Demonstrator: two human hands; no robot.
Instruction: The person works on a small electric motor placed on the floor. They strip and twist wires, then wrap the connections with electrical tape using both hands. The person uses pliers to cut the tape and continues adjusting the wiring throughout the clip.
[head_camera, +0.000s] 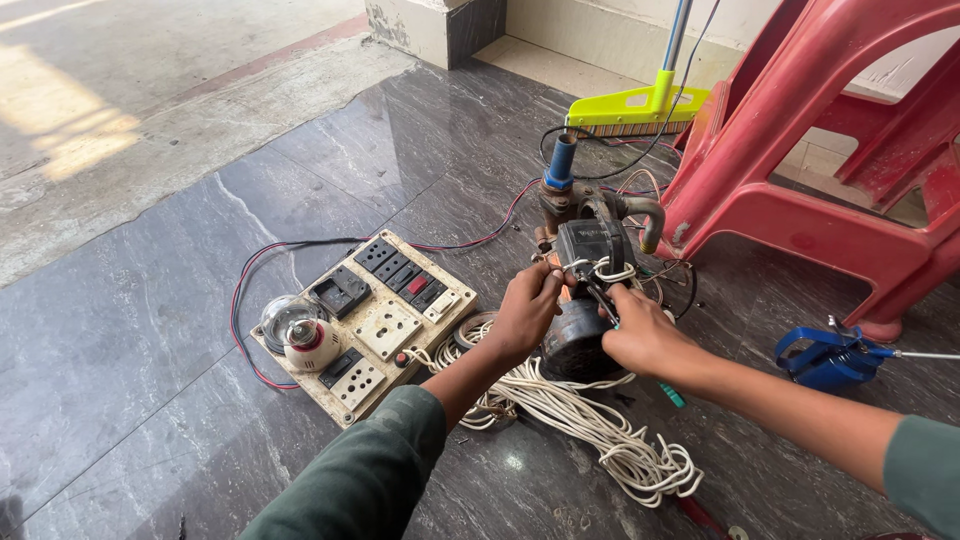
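A dark, worn water pump motor (590, 250) stands on the grey stone floor, with a blue pipe stub (561, 163) at its far end. My left hand (524, 315) rests against the motor's left side, fingertips at the wires near its black terminal box. My right hand (640, 328) presses on the motor's near right side, fingers closed on a thin tool or wire whose kind I cannot tell; a green tip shows below the wrist. A heap of white cable (600, 430) lies in front of the motor.
A cream switchboard (375, 320) with sockets, switches and a bulb (298, 335) lies to the left, red and black wires trailing. A red plastic chair (810, 150) stands right. A blue tool (828, 357) lies beside it. A green broom (640, 108) leans behind.
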